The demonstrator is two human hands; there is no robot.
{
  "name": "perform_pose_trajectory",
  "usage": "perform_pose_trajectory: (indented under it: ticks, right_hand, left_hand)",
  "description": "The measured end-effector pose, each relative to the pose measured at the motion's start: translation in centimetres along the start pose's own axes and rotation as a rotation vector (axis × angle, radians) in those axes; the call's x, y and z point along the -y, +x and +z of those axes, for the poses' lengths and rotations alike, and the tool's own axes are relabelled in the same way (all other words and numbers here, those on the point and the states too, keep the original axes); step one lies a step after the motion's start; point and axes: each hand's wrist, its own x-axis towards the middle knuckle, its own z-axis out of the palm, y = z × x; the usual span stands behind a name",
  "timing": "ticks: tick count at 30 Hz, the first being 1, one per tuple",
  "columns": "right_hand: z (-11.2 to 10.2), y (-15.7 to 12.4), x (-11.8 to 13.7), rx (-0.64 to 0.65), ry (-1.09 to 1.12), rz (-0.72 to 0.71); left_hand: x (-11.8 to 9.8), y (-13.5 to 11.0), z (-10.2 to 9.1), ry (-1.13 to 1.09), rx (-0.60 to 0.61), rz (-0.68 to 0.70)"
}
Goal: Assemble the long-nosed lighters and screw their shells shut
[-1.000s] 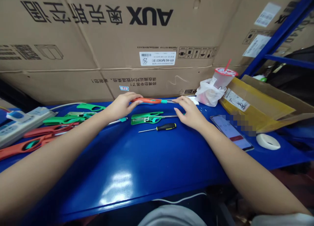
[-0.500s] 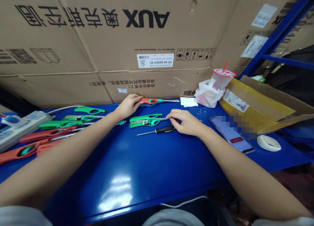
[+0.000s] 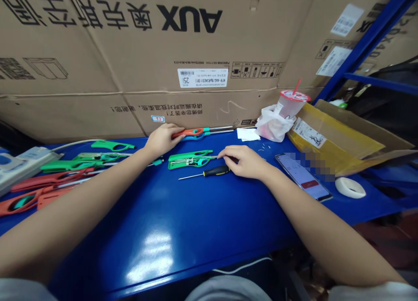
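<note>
on the glossy blue table (image 3: 183, 214), nearest of the tools, a screwdriver (image 3: 209, 172) lies almost left to right, its thin shaft pointing left and its black-and-yellow handle just beside the right hand (image 3: 244, 162). that hand rests palm down with its fingers curled together, the tips at the metal rod of the green lighter (image 3: 191, 159); whether they pinch it i cannot tell. the green lighter lies flat, handle left, rod right. just beyond it the left hand (image 3: 161, 139) is closed round the handle of the orange lighter (image 3: 192, 132), whose long axis runs along the table's far edge, nozzle pointing right (toward a white plastic bag (image 3: 272, 125)). a phone (image 3: 302, 175) lies to the right, more lighters (image 3: 65, 170) are piled at the left, and a cardboard box (image 3: 163, 53) stands behind.
</note>
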Motion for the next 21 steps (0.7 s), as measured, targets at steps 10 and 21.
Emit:
perform_pose_trajectory:
  ticks: [10,21]
  right_hand:
    - [-0.1,-0.1,0.2,0.037,-0.012,0.019]
    - [0.9,0.2,-0.9,0.016,-0.124,0.199]
  left_hand:
    - [-3.3,-1.7,-2.9,0.007,-0.024,0.074]
    - [-5.3,-7.1,-4.1,-0.028,0.252,0.07]
